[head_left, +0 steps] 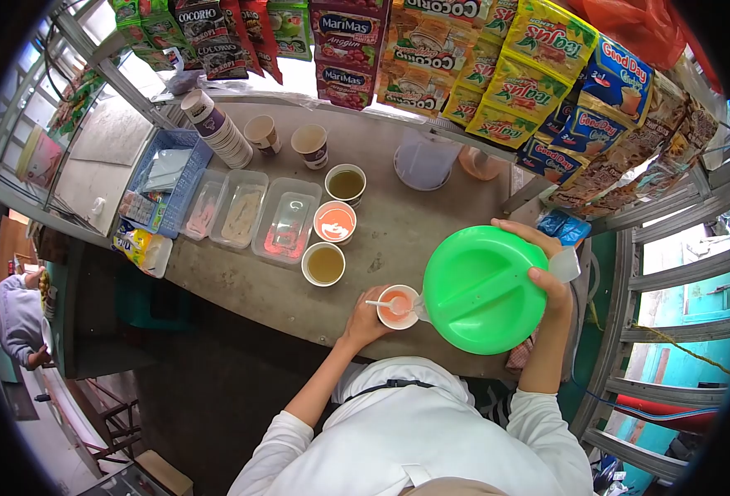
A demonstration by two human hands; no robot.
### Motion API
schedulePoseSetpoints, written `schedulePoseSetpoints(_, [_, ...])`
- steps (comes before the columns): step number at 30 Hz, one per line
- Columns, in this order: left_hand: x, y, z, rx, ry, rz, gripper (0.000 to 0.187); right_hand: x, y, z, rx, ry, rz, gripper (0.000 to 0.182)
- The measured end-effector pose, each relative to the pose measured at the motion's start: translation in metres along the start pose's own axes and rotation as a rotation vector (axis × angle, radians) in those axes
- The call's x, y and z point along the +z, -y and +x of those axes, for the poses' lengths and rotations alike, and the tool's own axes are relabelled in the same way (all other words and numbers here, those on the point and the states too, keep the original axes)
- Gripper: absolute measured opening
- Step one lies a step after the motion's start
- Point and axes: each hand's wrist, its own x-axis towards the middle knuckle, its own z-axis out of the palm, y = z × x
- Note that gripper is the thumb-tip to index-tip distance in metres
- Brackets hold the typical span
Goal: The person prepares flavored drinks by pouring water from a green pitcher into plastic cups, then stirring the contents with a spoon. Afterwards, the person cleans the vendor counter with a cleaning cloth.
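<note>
My left hand (368,321) is wrapped round a paper cup (401,323) that holds an orange-pink drink and a white spoon (381,304). With my right hand (553,281) I grip a pitcher with a green lid (485,289), its spout at the cup's right rim. Whether liquid is flowing is too small to tell. Behind the held cup stand a cup of yellowish drink (325,264), a cup with an orange-and-white top (334,221) and a cup of darker greenish drink (346,183).
Three plastic tubs (286,217) and a blue basket (184,169) line the left of the metal counter (381,248). Stacked cups (217,132) stand farther back. Drink sachets (538,70) hang above. At the far left is another person (19,318).
</note>
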Motion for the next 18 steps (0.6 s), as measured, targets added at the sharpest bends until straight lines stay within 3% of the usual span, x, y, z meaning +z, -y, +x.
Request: schedulePoseSetpoints(18, [-0.0005,0.0001,-0.0017,-0.025,0.007,-0.013,0.058,0.0013,0.0005,-0.0011,0.005,-0.006,0.000,0.077])
